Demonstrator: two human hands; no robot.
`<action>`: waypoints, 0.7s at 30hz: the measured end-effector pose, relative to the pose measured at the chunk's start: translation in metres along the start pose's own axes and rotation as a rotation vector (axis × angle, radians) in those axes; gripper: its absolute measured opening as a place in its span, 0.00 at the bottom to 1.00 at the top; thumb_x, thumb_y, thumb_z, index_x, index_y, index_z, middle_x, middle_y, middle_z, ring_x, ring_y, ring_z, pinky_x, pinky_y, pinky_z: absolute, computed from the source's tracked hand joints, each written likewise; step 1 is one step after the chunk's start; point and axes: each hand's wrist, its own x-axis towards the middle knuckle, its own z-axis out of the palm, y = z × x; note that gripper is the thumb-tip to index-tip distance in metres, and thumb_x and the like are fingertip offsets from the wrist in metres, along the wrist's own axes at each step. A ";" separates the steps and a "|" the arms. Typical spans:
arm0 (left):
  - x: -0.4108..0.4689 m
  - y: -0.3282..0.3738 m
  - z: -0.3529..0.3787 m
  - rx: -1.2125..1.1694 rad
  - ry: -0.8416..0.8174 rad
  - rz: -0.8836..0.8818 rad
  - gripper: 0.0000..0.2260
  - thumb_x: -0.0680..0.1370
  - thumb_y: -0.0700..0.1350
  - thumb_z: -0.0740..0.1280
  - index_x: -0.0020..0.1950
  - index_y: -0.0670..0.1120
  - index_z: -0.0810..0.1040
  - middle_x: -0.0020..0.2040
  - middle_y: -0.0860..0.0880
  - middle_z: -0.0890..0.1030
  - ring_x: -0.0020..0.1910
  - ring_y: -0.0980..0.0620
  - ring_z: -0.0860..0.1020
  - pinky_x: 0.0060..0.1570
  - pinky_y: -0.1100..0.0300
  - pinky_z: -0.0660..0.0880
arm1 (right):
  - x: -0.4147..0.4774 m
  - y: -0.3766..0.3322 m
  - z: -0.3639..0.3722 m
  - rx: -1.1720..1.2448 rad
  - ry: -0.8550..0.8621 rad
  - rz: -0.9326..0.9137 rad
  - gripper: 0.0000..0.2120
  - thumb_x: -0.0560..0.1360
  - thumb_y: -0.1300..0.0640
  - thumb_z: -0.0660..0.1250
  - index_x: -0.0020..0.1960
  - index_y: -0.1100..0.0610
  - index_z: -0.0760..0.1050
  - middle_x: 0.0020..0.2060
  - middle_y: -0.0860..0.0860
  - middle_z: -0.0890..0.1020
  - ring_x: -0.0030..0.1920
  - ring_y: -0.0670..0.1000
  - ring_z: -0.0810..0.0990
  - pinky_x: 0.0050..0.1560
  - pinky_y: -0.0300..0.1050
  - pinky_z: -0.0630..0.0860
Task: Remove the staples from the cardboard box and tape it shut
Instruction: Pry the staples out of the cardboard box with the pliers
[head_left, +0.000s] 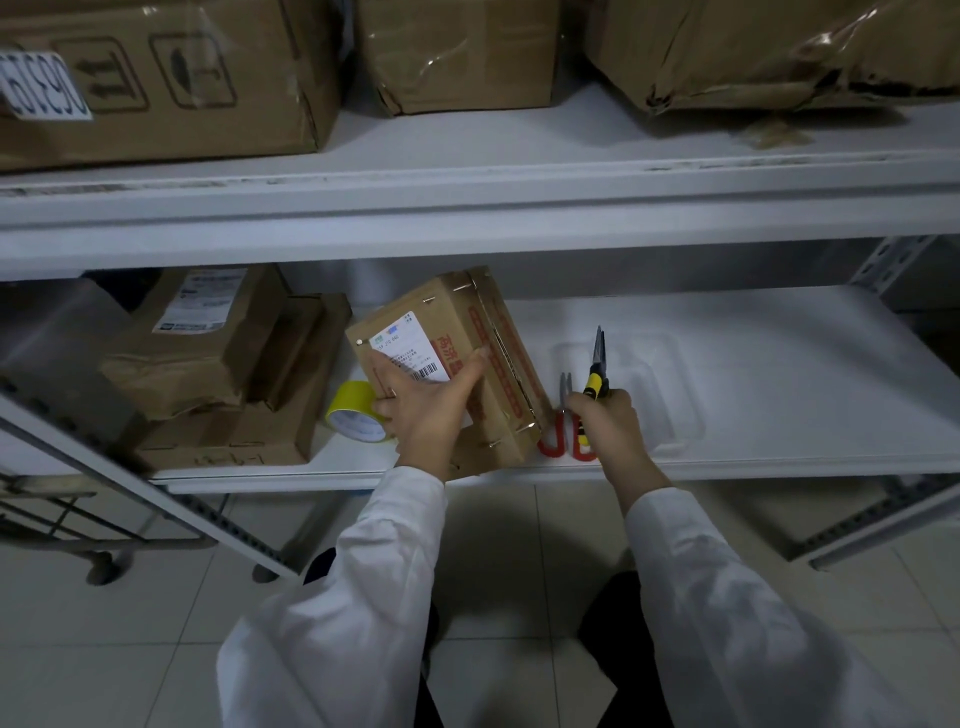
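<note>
Head view. Step in hand, as I judge it: pulling the staples out of a small cardboard box (457, 312) to open it, tool taken up but not yet applied. The box sits tilted on the lower shelf (779, 364), its near end over the front lip, between a yellow tape roll (353, 410) on its left and red-handled scissors (565, 383) lying flat just beside its right edge. The left hand (431, 410) steadies it: palm on the top face, thumb stretched across toward the red print, fingers (384, 402) wrapped over the left edge, so grasping the box. The right hand (605, 421) is clenched round the yellow-and-black handles of needle-nose pliers (598, 358), tips pointing away from the person and clear of the box; I cannot tell whether the tips are parted. Next move, by my reading: swing the tips left to a staple (524, 426) at the near right corner, nip its crown and lever it out while the left hand holds the box firm. Box appearance: brown corrugated card, white shipping label (410, 343) with barcode, bands of red print along the right side, metal staples at several corners, right flap edge slightly lifted. A clear plastic tray (665, 395) lies beyond the pliers.
</note>
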 end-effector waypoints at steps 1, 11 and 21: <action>0.001 0.000 0.000 -0.008 0.000 0.000 0.59 0.55 0.66 0.73 0.76 0.57 0.40 0.74 0.44 0.57 0.72 0.42 0.56 0.69 0.43 0.57 | -0.002 -0.002 -0.001 0.006 0.005 -0.046 0.09 0.71 0.59 0.68 0.46 0.59 0.68 0.48 0.58 0.76 0.42 0.54 0.77 0.32 0.41 0.70; -0.013 -0.004 -0.004 -0.652 -0.009 -0.199 0.45 0.59 0.61 0.77 0.69 0.55 0.58 0.59 0.50 0.76 0.56 0.46 0.76 0.60 0.42 0.73 | -0.038 -0.027 -0.014 0.144 -0.172 -0.232 0.16 0.68 0.62 0.64 0.54 0.53 0.70 0.45 0.54 0.76 0.46 0.54 0.76 0.43 0.45 0.73; -0.018 -0.015 0.004 -0.551 -0.071 -0.671 0.59 0.32 0.70 0.73 0.62 0.54 0.69 0.58 0.45 0.76 0.57 0.35 0.70 0.49 0.26 0.65 | -0.064 -0.013 -0.003 0.313 -0.249 -0.234 0.24 0.69 0.63 0.74 0.59 0.51 0.68 0.52 0.50 0.79 0.51 0.51 0.79 0.38 0.39 0.76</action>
